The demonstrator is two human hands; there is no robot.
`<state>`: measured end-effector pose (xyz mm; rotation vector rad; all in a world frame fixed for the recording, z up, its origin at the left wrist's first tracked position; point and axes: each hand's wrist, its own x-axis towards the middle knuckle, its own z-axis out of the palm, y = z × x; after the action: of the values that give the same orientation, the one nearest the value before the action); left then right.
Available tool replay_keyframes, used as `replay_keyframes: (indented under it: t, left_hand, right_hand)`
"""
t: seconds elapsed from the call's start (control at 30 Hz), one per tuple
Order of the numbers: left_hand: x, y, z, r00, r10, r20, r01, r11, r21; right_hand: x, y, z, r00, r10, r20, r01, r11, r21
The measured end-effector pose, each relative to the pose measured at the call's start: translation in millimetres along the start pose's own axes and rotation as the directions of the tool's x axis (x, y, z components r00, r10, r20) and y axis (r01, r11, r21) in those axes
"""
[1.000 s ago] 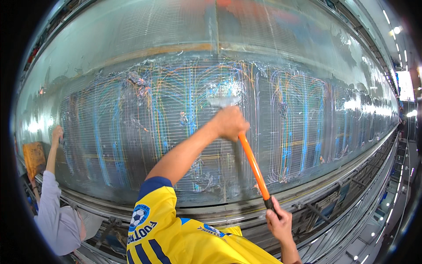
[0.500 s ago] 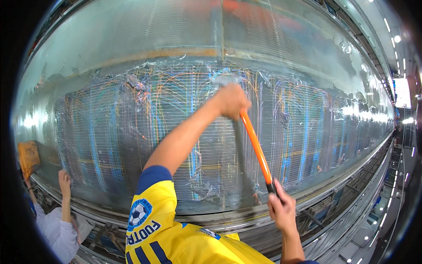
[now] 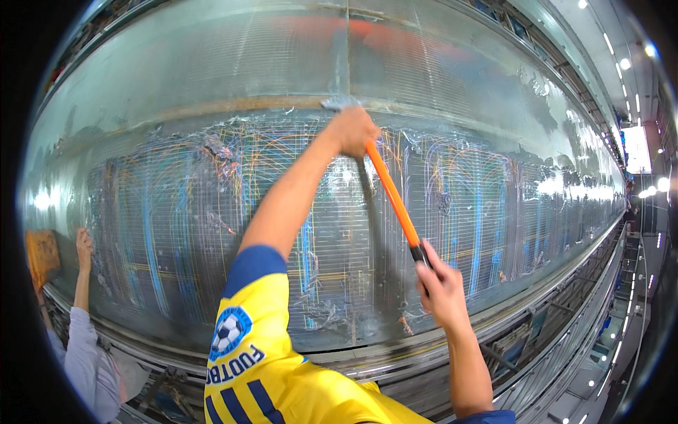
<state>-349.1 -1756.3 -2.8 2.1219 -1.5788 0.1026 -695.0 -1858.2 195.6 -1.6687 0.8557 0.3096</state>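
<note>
A long-handled scraper [image 3: 393, 192] with an orange shaft and a black grip reaches across a broad, shiny grey surface [image 3: 212, 74]. High on the shaft, close to the pale scraper head [image 3: 335, 104], my left hand [image 3: 351, 131] is wrapped round it. My right hand [image 3: 443, 286] grips the black lower end. The head rests at or just above the surface, beside a brownish band; contact cannot be made out. Nearer me, a dark panel of fine lines [image 3: 339, 212] carries blue, orange and purple streaks. Curled whitish scraps [image 3: 325, 314] lie along its near edge.
At the left, another person in a pale sleeve [image 3: 85, 346] has a hand [image 3: 84, 247] over the surface, beside an orange-yellow sheet or block [image 3: 42, 256]. Metal rails [image 3: 395, 364] run along the near edge. A dark clump of scraps [image 3: 220, 152] lies on the panel.
Both my hands and the scraper have moved farther away and slightly left, bringing its head from the streaked panel to the brownish band. The other person's hand has moved up and left.
</note>
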Motion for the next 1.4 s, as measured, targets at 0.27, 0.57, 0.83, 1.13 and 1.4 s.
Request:
replay_keyframes:
  t: [0.27,0.57,0.83,1.13,1.4]
  left_hand:
    - [-70,106,10,0.999,-0.044,-0.005,0.044,0.997,-0.059]
    - [-199,416,52,0.998,-0.037,-0.056,0.019,0.956,-0.293]
    - [-195,433,70,0.996,0.047,0.073,-0.022,0.948,-0.316]
    - [-154,381,77,0.999,0.033,0.0,-0.031,0.947,-0.32]
    - [-127,337,74,0.993,0.115,-0.015,-0.113,0.933,-0.343]
  right_hand:
    - [-95,71,-19,0.992,-0.108,0.07,0.105,0.993,0.046]
    - [-351,236,-90,0.989,0.145,-0.029,-0.146,0.989,-0.039]
    - [-375,270,-87,0.988,0.101,-0.113,-0.107,0.993,-0.044]
    - [-327,218,-78,0.98,0.176,-0.087,-0.169,0.982,0.083]
    - [-287,207,-82,0.993,0.086,-0.075,-0.088,0.996,-0.024]
